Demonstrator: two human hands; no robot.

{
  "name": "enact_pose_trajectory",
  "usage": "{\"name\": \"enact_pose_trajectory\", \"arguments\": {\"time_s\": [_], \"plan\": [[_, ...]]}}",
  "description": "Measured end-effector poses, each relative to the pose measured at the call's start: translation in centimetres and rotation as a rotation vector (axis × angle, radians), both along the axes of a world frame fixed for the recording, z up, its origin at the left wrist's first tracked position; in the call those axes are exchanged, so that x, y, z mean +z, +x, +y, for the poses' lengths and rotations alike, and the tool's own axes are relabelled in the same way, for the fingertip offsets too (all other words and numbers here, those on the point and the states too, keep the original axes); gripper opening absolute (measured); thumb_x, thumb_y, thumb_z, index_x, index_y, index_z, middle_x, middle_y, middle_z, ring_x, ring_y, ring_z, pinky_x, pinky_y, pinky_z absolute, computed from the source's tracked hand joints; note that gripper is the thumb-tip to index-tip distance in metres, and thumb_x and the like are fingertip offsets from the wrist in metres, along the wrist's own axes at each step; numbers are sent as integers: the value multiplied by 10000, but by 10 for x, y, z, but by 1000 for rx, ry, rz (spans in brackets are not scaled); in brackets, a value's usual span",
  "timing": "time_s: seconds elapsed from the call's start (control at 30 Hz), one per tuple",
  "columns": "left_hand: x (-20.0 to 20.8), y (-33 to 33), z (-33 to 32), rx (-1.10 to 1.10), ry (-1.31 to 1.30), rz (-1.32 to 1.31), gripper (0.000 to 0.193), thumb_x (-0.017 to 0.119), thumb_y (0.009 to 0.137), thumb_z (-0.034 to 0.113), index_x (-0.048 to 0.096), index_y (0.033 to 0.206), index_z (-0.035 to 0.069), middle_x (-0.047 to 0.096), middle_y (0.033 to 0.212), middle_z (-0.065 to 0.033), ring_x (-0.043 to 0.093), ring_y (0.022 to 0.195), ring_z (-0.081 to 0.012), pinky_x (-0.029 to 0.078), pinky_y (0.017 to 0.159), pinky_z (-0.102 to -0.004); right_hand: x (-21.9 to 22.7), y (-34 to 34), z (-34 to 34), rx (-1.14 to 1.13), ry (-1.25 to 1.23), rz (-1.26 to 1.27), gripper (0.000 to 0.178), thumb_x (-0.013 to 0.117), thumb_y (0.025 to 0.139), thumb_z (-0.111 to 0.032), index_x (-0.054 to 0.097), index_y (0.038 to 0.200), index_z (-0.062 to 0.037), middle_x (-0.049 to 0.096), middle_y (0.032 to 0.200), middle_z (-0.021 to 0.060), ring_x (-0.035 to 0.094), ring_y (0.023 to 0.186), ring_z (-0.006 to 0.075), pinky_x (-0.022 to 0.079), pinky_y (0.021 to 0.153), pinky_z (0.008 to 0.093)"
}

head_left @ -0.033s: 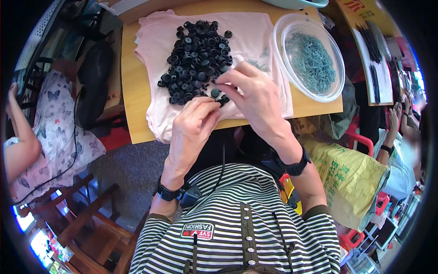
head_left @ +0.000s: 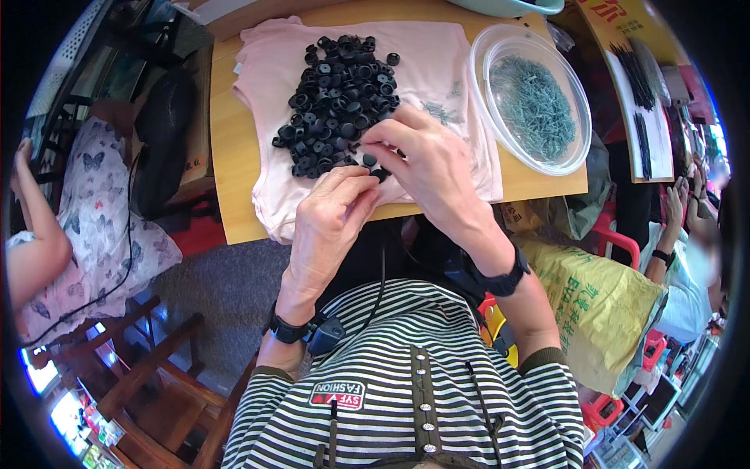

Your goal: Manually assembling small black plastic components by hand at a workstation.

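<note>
A heap of small black plastic caps (head_left: 336,94) lies on a pink cloth (head_left: 437,70) spread over a wooden table (head_left: 226,156). My left hand (head_left: 332,215) and my right hand (head_left: 426,168) meet at the heap's near edge. Their fingertips pinch together around a small black cap (head_left: 372,166). Whether a second part is between the fingers is hidden. A clear round bowl (head_left: 574,148) with several thin grey-green metal pins (head_left: 531,102) stands to the right of the cloth. I wear a black watch on each wrist.
A black bag (head_left: 164,141) rests at the table's left end. A person in a butterfly-print dress (head_left: 70,227) sits at the left. A yellow sack (head_left: 601,305) and another person (head_left: 687,258) are at the right. Wooden chairs (head_left: 148,367) stand lower left.
</note>
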State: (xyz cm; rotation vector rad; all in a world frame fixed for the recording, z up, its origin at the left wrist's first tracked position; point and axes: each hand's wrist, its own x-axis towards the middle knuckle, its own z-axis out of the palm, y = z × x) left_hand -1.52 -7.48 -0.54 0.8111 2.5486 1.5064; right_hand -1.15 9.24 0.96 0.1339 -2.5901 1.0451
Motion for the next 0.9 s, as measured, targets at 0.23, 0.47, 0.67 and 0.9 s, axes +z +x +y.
{"name": "enact_pose_trajectory", "arguments": {"time_s": [0.23, 0.47, 0.67, 0.9], "plan": [[-10, 6, -2, -23, -41, 177, 157, 706, 773, 15, 673, 926, 6, 650, 996, -122, 615, 904, -304, 510, 777, -371, -6, -22, -15, 85, 372, -132, 135, 703, 692, -192, 692, 725, -62, 612, 847, 84, 623, 874, 243, 538, 713, 345], [-13, 7, 3, 8, -14, 128, 135, 704, 786, 12, 654, 910, -4, 636, 934, -119, 605, 863, -296, 499, 752, -368, -12, -24, -21, 61, 348, -163, 117, 646, 690, -97, 699, 755, -15, 630, 895, 141, 630, 892, 291, 543, 741, 383], [-12, -1, 7, 3, -25, 173, 142, 655, 772, -57, 643, 908, -17, 640, 915, -132, 621, 831, -290, 497, 722, -339, -13, -26, -14, 125, 324, -146, 115, 647, 695, -107, 703, 746, -20, 623, 869, 144, 627, 867, 300, 533, 725, 383], [-7, -5, 1, -53, -57, 138, 141, 658, 750, -64, 653, 885, -23, 654, 907, -131, 623, 821, -284, 489, 709, -343, -7, -28, -18, 138, 405, -143, 144, 652, 664, -85, 710, 776, -14, 635, 888, 143, 639, 882, 282, 538, 727, 362]]}}
